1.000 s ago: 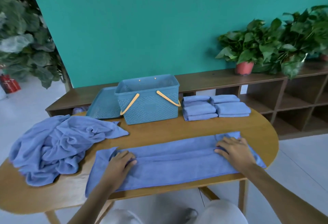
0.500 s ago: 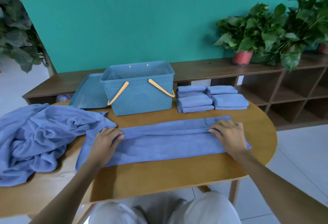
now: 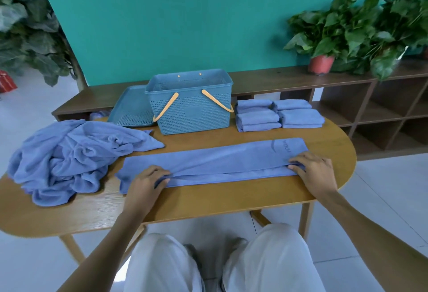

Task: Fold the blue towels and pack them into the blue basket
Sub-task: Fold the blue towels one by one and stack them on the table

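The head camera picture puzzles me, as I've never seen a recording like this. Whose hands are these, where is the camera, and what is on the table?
No machine here: a person wears one wide-angle camera on the head, looking forward and down, so you see their own arms and knees. The left hand and the right hand each pinch an end of a long towel, folded into a narrow strip on the wooden table. Left of it lies a heap of unfolded towels. Behind stands the blue basket with orange handles; nothing shows in the part of its inside that is visible. A blue lid leans beside it. To the basket's right sit folded towels in small stacks. Potted plants stand on the shelf behind.
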